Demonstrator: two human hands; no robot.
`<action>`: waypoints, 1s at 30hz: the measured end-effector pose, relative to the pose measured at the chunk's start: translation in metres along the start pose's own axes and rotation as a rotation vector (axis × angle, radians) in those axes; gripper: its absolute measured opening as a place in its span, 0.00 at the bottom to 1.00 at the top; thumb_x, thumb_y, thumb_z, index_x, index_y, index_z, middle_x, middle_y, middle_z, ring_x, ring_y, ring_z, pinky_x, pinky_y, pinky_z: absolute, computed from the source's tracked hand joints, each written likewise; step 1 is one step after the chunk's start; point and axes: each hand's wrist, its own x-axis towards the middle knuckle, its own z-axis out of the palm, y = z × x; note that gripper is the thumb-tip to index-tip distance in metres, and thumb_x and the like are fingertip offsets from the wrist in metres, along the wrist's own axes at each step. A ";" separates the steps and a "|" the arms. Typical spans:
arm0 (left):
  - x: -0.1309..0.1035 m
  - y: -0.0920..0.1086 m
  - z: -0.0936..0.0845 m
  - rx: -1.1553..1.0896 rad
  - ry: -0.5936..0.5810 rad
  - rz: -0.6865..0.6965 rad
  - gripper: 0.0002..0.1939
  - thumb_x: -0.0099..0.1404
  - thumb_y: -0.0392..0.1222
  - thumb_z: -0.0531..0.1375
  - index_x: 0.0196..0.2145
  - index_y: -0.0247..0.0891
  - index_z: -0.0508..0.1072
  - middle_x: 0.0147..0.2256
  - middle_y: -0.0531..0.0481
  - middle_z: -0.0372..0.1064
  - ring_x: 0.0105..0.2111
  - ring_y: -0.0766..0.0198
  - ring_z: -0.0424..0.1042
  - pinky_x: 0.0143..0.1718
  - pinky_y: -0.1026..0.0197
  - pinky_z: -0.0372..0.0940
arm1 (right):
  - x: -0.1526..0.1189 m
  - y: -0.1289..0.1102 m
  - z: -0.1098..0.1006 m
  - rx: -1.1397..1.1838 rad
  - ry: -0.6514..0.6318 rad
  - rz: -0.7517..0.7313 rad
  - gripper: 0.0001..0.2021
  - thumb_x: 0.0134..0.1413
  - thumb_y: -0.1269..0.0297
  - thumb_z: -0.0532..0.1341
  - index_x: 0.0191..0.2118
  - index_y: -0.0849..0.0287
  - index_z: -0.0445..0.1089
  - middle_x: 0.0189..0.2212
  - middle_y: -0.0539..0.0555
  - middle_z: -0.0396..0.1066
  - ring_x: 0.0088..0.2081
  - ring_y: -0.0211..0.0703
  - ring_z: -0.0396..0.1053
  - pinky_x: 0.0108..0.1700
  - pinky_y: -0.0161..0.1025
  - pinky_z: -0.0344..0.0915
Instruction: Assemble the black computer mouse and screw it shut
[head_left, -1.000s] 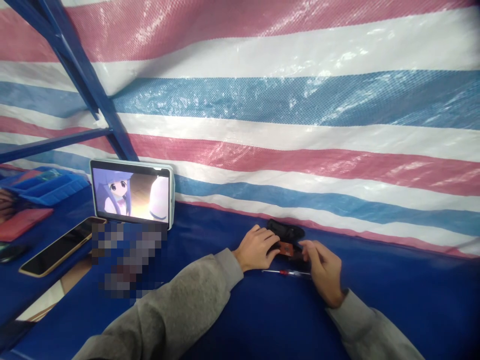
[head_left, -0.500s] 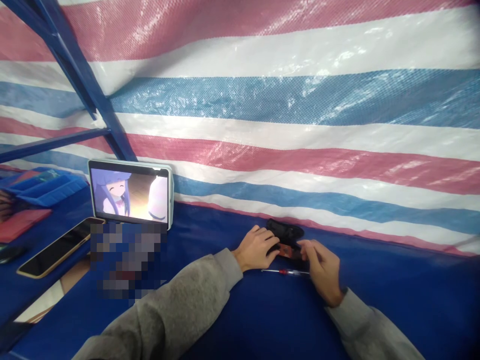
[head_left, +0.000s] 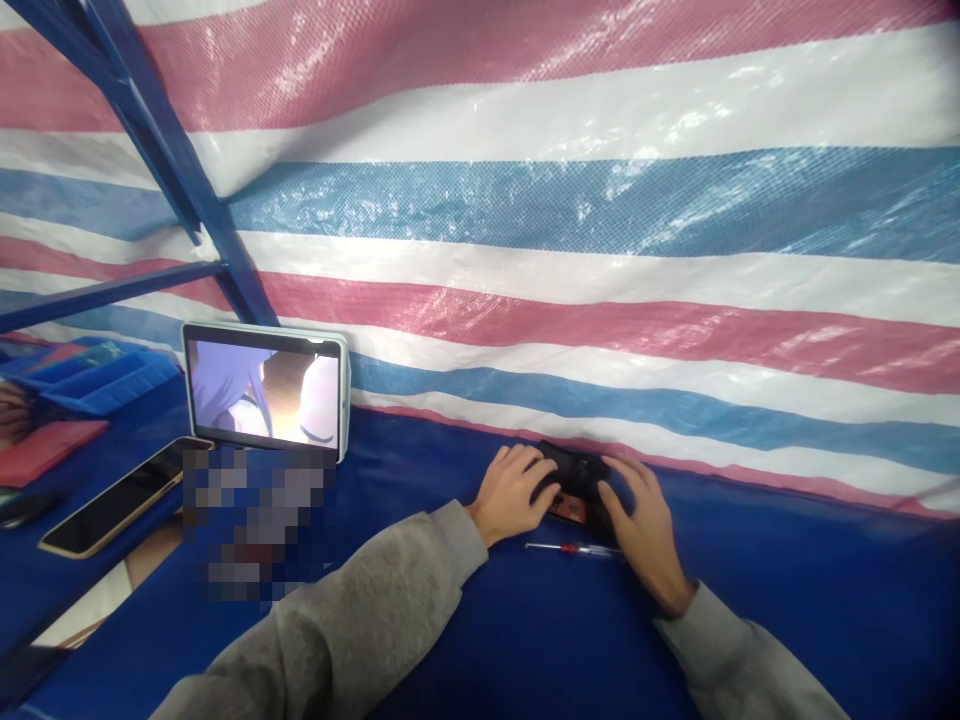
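Observation:
A small black device (head_left: 576, 467) with a reddish-brown, board-like part (head_left: 568, 508) lies on the blue tabletop between my hands; its exact kind I cannot make out. My left hand (head_left: 516, 492) grips its left end, thumb in front and fingers behind. Around the right end curve the fingers and thumb of my right hand (head_left: 637, 515), covering that side. Just in front of the device lies a thin screwdriver (head_left: 574, 548) with a red and clear handle, its right end close under my right hand. Neither hand holds the screwdriver.
A tablet (head_left: 266, 390) playing a cartoon stands at left, beside a phone (head_left: 124, 497) and a blurred-out patch. Further left are a blue compartment tray (head_left: 112, 378), a red flat item (head_left: 52, 450) and part of another person's hand (head_left: 11, 410). Striped sheeting (head_left: 600, 280) hangs behind the table.
My right hand has gone from a pinch near the board to spread fingers around the device's right end. The black part sits closer over the reddish-brown part. My left hand stays at the left end.

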 end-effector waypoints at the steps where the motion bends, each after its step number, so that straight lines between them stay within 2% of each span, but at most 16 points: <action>1: 0.001 0.000 -0.001 0.018 0.028 -0.073 0.12 0.71 0.44 0.54 0.48 0.39 0.71 0.43 0.45 0.70 0.43 0.57 0.69 0.44 0.54 0.60 | 0.000 0.001 0.001 0.001 -0.011 0.005 0.19 0.61 0.55 0.55 0.52 0.58 0.69 0.54 0.61 0.66 0.58 0.53 0.63 0.60 0.55 0.60; 3: 0.001 -0.002 0.000 0.046 0.040 -0.188 0.12 0.72 0.40 0.52 0.50 0.40 0.69 0.44 0.46 0.70 0.43 0.57 0.69 0.45 0.54 0.60 | 0.000 0.003 0.002 0.008 -0.027 0.020 0.18 0.61 0.55 0.55 0.52 0.57 0.69 0.53 0.60 0.68 0.56 0.52 0.65 0.60 0.54 0.60; 5: 0.002 -0.005 0.004 0.061 0.015 -0.245 0.15 0.71 0.37 0.52 0.54 0.41 0.67 0.45 0.46 0.70 0.44 0.57 0.69 0.45 0.54 0.60 | -0.001 0.004 0.003 0.018 -0.044 0.032 0.17 0.61 0.55 0.55 0.51 0.57 0.69 0.52 0.59 0.70 0.55 0.51 0.66 0.59 0.54 0.61; 8: 0.002 -0.010 0.011 0.025 -0.040 -0.214 0.16 0.70 0.34 0.54 0.54 0.42 0.67 0.46 0.48 0.71 0.46 0.58 0.69 0.46 0.54 0.60 | -0.001 0.006 0.003 0.032 -0.072 0.019 0.17 0.60 0.56 0.56 0.49 0.57 0.70 0.52 0.59 0.71 0.54 0.51 0.68 0.58 0.54 0.63; 12: 0.003 -0.014 0.015 -0.048 -0.056 -0.182 0.11 0.70 0.33 0.56 0.49 0.41 0.71 0.45 0.50 0.72 0.47 0.60 0.70 0.47 0.55 0.59 | -0.001 0.010 0.003 0.019 -0.064 -0.022 0.15 0.59 0.58 0.56 0.49 0.57 0.71 0.52 0.59 0.72 0.53 0.50 0.69 0.57 0.53 0.64; 16: 0.003 -0.016 0.013 -0.127 0.034 -0.195 0.10 0.71 0.38 0.57 0.48 0.41 0.72 0.45 0.49 0.73 0.45 0.61 0.71 0.46 0.57 0.60 | 0.000 0.003 0.001 0.019 -0.001 -0.076 0.16 0.59 0.57 0.58 0.50 0.56 0.71 0.52 0.59 0.72 0.53 0.51 0.69 0.57 0.54 0.65; 20: 0.002 -0.015 0.009 -0.212 0.121 -0.152 0.11 0.72 0.44 0.55 0.48 0.42 0.72 0.43 0.48 0.72 0.44 0.60 0.70 0.48 0.56 0.61 | 0.002 -0.010 -0.007 0.014 0.074 -0.134 0.18 0.59 0.56 0.60 0.53 0.55 0.70 0.54 0.60 0.69 0.53 0.52 0.69 0.56 0.53 0.66; 25: -0.001 -0.011 0.006 -0.300 0.252 -0.079 0.15 0.72 0.50 0.53 0.41 0.38 0.75 0.40 0.45 0.68 0.42 0.59 0.69 0.48 0.56 0.64 | 0.003 -0.019 -0.013 0.009 0.114 -0.234 0.17 0.58 0.58 0.61 0.53 0.53 0.70 0.50 0.59 0.70 0.50 0.51 0.70 0.55 0.53 0.67; 30: 0.002 -0.008 0.001 -0.491 0.269 -0.091 0.17 0.73 0.51 0.52 0.39 0.36 0.74 0.39 0.44 0.69 0.40 0.60 0.70 0.45 0.58 0.66 | 0.001 -0.018 -0.012 -0.064 0.143 -0.378 0.24 0.57 0.62 0.63 0.59 0.53 0.64 0.49 0.60 0.69 0.51 0.54 0.69 0.54 0.55 0.66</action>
